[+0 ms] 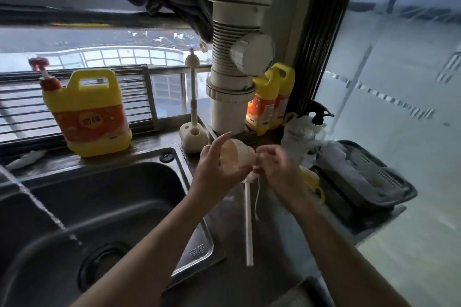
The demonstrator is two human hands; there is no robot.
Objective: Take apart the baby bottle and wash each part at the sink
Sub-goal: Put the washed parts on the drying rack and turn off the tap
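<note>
Just past the right rim of the sink (124, 194), above the worktop (287, 244), the left hand (215, 169) cups a pale, translucent bottle part (238, 157), thumb and fingers spread loosely round its wide mouth. The right hand (280, 172) has curled fingers at the part's narrow end; blur hides whether they pinch anything. A long white straw (248, 219) hangs straight down between the hands, right of the sink. Behind the sink stands a yellow detergent jug (89, 114). A thin water stream (32, 197) falls into the sink's left side.
</note>
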